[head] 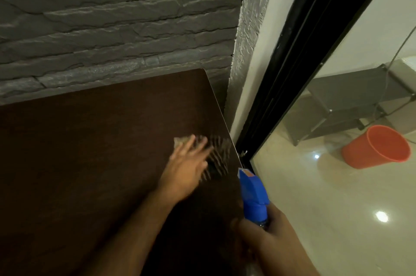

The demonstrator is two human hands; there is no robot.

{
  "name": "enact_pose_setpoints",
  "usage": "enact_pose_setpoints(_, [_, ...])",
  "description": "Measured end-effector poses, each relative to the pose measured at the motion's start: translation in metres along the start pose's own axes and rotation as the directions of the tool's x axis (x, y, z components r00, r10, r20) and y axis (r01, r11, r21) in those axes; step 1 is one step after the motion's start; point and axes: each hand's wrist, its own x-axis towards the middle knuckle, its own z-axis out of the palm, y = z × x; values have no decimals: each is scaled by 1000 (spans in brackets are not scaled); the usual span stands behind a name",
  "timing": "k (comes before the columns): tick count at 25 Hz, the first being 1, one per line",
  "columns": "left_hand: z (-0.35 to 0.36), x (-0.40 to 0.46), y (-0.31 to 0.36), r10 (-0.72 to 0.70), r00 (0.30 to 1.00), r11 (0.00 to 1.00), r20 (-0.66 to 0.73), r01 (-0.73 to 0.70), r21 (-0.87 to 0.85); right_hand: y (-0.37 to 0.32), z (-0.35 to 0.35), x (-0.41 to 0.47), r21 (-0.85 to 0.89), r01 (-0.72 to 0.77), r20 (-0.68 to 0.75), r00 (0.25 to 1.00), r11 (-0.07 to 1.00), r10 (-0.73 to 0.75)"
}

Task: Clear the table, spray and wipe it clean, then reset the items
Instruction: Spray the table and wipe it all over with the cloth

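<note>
The dark brown table (90, 152) fills the lower left of the head view. My left hand (186, 167) lies flat with straight fingers on a striped cloth (219, 156) near the table's right edge; both are blurred by motion. My right hand (265, 230) grips the neck of a spray bottle with a blue trigger head (251, 192), held upright just beside the table's right edge. The bottle's body is hidden under my hand.
A grey stone-textured wall (112, 28) runs behind the table. A black frame (292, 62) with a glass pane stands to the right. Beyond the glass are a shiny tiled floor, an orange bucket (378, 147) and grey steps (351, 95).
</note>
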Motion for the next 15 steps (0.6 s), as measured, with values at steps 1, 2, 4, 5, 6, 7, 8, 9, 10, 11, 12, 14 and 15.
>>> enact_pose_setpoints(1, [13,-34,21,154,987,988,47,-154,-2,1,2,2,-6,0,4,1000,1000,0])
enact_pose_setpoints(2, [23,-65,38,293,952,953,85,-297,49,2,3,5,-16,1,6,1000,1000,-1])
enact_pose_setpoints(4, [28,-82,37,352,931,926,101,-362,111,4,4,9,-22,-8,-20,1000,1000,8])
enact_pose_setpoints(5, [24,-64,28,328,936,929,128,-344,134,5,3,11,-27,-16,-37,999,1000,15])
enact_pose_setpoints(6, [15,-37,18,306,948,933,92,-317,167,6,2,15,-38,-14,-50,999,999,12])
enact_pose_setpoints(7, [6,0,5,272,962,947,27,-273,172,6,2,18,-49,-12,-56,998,999,9])
enact_pose_setpoints(8, [-4,40,-9,192,981,973,-32,-186,136,6,2,22,-52,-13,-57,998,999,10])
enact_pose_setpoints(9, [-13,80,-22,92,995,990,-43,-87,107,6,3,26,-42,-20,-53,998,999,18])
enact_pose_setpoints(10, [-20,115,-33,-6,1000,996,-25,8,90,5,4,29,-31,-32,-46,998,999,31])
enact_pose_setpoints(11, [-22,139,-40,-75,997,993,-12,76,95,2,5,32,-20,-43,-38,998,999,43])
enact_pose_setpoints(12, [-23,152,-40,-119,993,988,-14,120,101,0,7,33,-4,-48,-33,998,999,48])
enact_pose_setpoints(14, [-13,140,-24,-145,989,985,-41,148,85,-2,9,36,10,-31,-26,999,999,31])
enact_pose_setpoints(15, [-5,118,-10,-120,992,991,-30,122,50,-2,10,38,7,-35,-37,999,999,36])
